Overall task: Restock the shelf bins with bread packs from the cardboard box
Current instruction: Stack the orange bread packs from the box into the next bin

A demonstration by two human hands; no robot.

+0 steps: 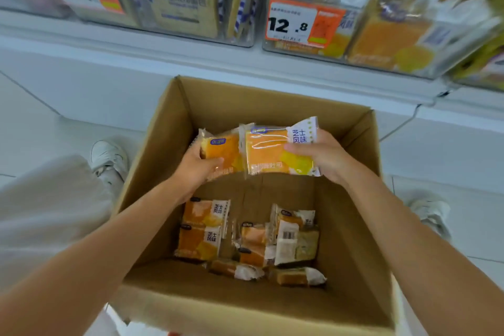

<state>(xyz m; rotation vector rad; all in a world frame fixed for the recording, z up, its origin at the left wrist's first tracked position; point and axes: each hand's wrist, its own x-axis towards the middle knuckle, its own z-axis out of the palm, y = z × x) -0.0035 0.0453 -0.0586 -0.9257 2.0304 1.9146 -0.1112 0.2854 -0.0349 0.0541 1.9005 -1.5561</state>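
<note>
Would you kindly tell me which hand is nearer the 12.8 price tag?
Right. The right hand is below the 12.8 price tag, slightly right; the left hand is farther down-left.

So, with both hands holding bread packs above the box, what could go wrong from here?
1. The left hand and right hand grip the held packs only at the outer ends; a middle pack could slip back into the cardboard box.
2. Squeezing may crush the soft bread.
3. The bin with the 12.8 price tag already looks full, so the packs might not fit.
</note>
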